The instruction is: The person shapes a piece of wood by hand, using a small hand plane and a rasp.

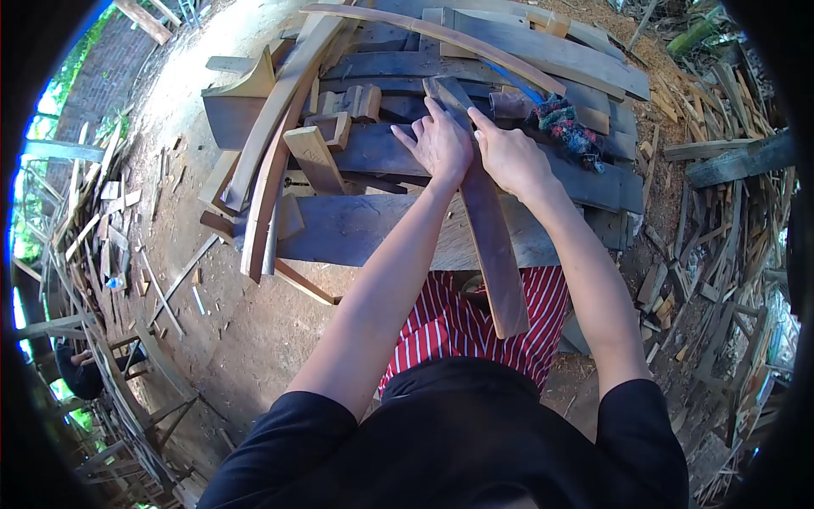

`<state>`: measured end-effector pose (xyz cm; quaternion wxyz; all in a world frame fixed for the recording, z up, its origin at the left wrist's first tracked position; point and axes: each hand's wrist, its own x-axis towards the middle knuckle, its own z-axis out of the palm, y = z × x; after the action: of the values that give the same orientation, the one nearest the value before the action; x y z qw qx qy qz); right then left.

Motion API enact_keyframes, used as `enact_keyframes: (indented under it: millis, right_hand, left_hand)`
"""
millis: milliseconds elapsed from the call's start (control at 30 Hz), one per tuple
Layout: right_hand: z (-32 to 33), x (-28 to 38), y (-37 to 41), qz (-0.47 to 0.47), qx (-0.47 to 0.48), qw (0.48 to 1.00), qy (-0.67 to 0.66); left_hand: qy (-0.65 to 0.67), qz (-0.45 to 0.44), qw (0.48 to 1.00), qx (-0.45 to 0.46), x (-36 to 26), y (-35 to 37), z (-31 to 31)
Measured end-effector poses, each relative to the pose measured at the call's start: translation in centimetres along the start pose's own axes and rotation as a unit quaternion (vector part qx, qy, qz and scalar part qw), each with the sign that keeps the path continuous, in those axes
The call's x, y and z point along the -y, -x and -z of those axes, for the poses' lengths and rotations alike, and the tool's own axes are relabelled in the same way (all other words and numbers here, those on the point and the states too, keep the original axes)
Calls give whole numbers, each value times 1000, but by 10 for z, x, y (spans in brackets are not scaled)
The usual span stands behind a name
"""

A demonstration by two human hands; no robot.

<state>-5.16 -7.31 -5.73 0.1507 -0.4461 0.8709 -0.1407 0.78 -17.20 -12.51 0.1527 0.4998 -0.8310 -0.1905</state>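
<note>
A long dark wooden plank (490, 229) lies lengthwise in front of me, its near end jutting over the bench edge above my striped trousers. My left hand (438, 144) rests at the plank's left edge, fingers spread and stretched out. On the other side, my right hand (511, 159) touches the plank with its index finger extended along the surface; its other fingers are partly hidden. A dark knitted cloth with red and green patches (566, 127) lies to the right of that hand. Just left of my left hand are small wooden blocks (335, 129).
The bench is made of wide grey boards (356, 227). Long curved wood strips (284, 127) lie across its left side, and another strip (441, 32) crosses the back. Scrap wood (721, 246) is heaped at the right. Part of another person (80, 369) shows at far left.
</note>
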Motion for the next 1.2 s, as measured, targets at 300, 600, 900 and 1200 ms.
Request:
enact_keyframes:
  millis: [300, 600, 900, 1200]
  right_hand:
    - [-5, -3, -6, 2, -17, 1000, -8]
    - [-4, -3, -15, -7, 14, 1000, -26]
    - [7, -3, 7, -32, 53, 997, -47]
    - [0, -8, 1, -12, 35, 995, -89]
  left_hand:
    - [24, 3, 1000, -11, 0, -1, -5]
    - [1, 14, 1000, 13, -3, 1, 2]
    - [2, 22, 999, 24, -2, 0, -1]
    - [1, 13, 1000, 26, -3, 2, 3]
